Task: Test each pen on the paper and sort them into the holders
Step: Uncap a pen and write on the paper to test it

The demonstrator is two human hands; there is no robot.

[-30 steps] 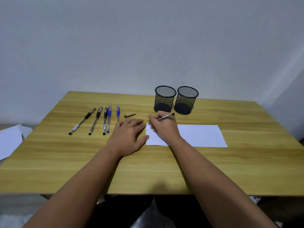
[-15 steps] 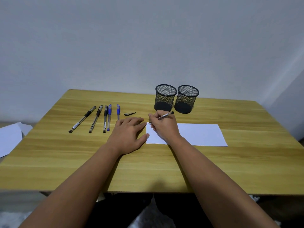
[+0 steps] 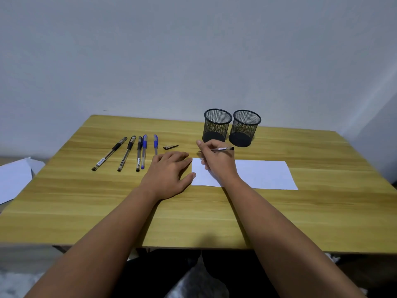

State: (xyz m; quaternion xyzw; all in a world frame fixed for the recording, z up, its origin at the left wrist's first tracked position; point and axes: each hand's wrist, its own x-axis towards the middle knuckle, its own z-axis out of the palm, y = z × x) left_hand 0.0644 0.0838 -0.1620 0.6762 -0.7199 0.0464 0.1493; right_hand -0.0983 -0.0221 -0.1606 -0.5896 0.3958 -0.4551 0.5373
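Now that the pen point(image 3: 219, 149), clenched in the right hand point(image 3: 217, 163), is lifted level off the paper point(image 3: 262, 175), its test seems finished, while the flat, empty left hand point(image 3: 169, 175) is kept on the bench point(image 3: 193, 216).

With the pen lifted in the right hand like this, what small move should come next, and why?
Probably lower the pen tip back onto the paper for a test stroke. The right hand holds it nearly level above the sheet's left end, no mark shows, and the left hand rests at the paper's edge. Both mesh holders look empty.
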